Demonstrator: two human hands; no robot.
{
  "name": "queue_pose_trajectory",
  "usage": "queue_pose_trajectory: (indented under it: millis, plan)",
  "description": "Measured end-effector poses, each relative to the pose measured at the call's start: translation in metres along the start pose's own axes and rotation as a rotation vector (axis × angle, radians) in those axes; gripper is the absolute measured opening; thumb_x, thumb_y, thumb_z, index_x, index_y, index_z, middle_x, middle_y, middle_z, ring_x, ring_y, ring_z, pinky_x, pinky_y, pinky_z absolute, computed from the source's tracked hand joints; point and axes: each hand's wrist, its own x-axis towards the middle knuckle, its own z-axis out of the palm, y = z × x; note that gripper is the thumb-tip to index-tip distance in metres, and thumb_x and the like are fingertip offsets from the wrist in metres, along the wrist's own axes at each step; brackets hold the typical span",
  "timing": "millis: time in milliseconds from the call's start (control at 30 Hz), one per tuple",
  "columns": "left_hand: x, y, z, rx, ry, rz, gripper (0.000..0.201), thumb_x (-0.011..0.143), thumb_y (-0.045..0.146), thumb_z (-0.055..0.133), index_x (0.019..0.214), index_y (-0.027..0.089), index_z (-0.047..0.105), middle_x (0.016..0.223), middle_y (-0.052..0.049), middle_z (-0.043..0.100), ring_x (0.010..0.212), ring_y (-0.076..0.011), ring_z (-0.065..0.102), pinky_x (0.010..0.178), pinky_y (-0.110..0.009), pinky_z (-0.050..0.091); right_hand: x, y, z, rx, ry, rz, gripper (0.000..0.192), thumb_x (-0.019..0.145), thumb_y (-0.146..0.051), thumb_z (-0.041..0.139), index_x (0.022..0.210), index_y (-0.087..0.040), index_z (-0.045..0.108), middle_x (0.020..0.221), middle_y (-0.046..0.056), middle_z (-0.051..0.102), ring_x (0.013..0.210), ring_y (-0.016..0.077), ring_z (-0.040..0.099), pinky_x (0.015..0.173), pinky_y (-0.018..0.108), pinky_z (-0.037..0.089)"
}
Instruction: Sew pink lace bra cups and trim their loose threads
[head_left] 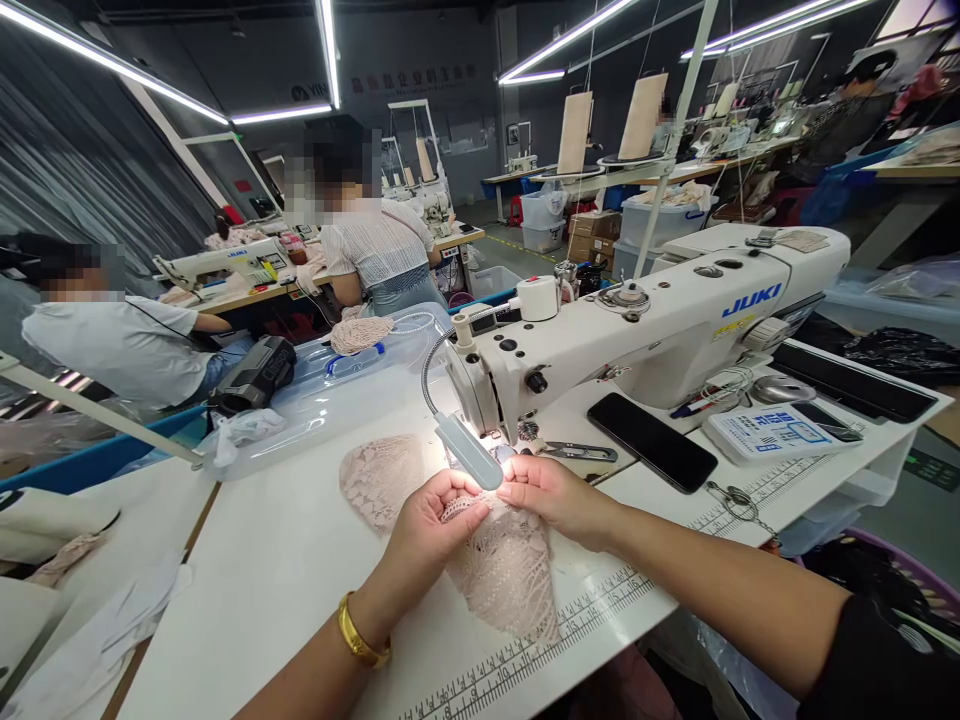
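Observation:
Both of my hands pinch the top edge of a beige lace piece (508, 575), just in front of the sewing machine's needle area. My left hand (435, 522), with a gold bangle at the wrist, grips the edge between thumb and bent fingers. Close beside it, my right hand (555, 497) holds the same edge, thumb against index finger. The rest of the lace hangs down flat over the table ruler. A grey lamp head (471, 453) lights the spot and hides part of the needle area. Another lace piece (382, 480) lies left of my hands.
The white sewing machine (637, 320) spans the right side. Thread snips (577, 452), a black phone (651, 440) and a white box (776, 432) lie on the table (247, 580). Thread cones (52, 525) stand at left. Two people sit beyond, near another machine (225, 265).

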Motion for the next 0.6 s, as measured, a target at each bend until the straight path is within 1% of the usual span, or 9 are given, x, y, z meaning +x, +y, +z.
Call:
queue_pose_trajectory:
  millis: [133,267,400,467,600]
  plan:
    - [-0.0002,0.0007,0.0007,-0.029,-0.006,-0.007,0.022,0.087,0.041,0.073,0.096,0.022,0.066,0.086,-0.002,0.07,0.08,-0.0187,0.063,0.075,-0.029,0.05,-0.0008,0.0003,0.0003,0.039,-0.005,0.013,0.036,0.083,-0.049,0.073,0.081,-0.017,0.057,0.073,-0.002,0.052,0.07,0.0137,0.045,0.066,0.027,0.035]
    - [0.0014,-0.0004,0.0013,-0.109,-0.018,-0.014,0.023,0.086,0.042,0.075,0.095,0.022,0.066,0.084,0.0,0.069,0.08,-0.0174,0.062,0.077,-0.028,0.049,-0.0012,0.0002,0.0,0.053,-0.003,0.026,0.036,0.083,-0.049,0.074,0.083,-0.016,0.059,0.076,-0.001,0.055,0.072,0.0144,0.048,0.068,0.027,0.037]
    - [0.0017,-0.0014,0.0016,-0.187,-0.028,-0.03,0.027,0.084,0.043,0.077,0.095,0.021,0.065,0.091,-0.003,0.072,0.082,-0.0188,0.065,0.079,-0.03,0.051,-0.0007,-0.0001,-0.0002,0.043,0.005,0.033,0.035,0.084,-0.048,0.074,0.083,-0.016,0.059,0.074,-0.002,0.053,0.07,0.0131,0.046,0.066,0.026,0.035]
    - [0.0013,-0.0017,0.0017,-0.218,-0.04,-0.037,0.028,0.084,0.043,0.077,0.097,0.021,0.065,0.097,-0.005,0.073,0.085,-0.0202,0.066,0.081,-0.032,0.053,-0.0006,-0.0007,-0.0001,0.049,0.001,0.035,0.036,0.084,-0.049,0.074,0.085,-0.016,0.06,0.075,-0.002,0.054,0.071,0.0135,0.047,0.068,0.027,0.036]
    - [0.0011,-0.0018,0.0013,-0.251,-0.063,-0.049,0.026,0.085,0.041,0.077,0.099,0.022,0.065,0.096,-0.004,0.073,0.087,-0.0207,0.067,0.083,-0.033,0.053,-0.001,-0.0028,-0.0003,0.08,0.004,0.058,0.035,0.083,-0.047,0.074,0.087,-0.015,0.06,0.079,0.0,0.056,0.074,0.0143,0.049,0.07,0.027,0.038]
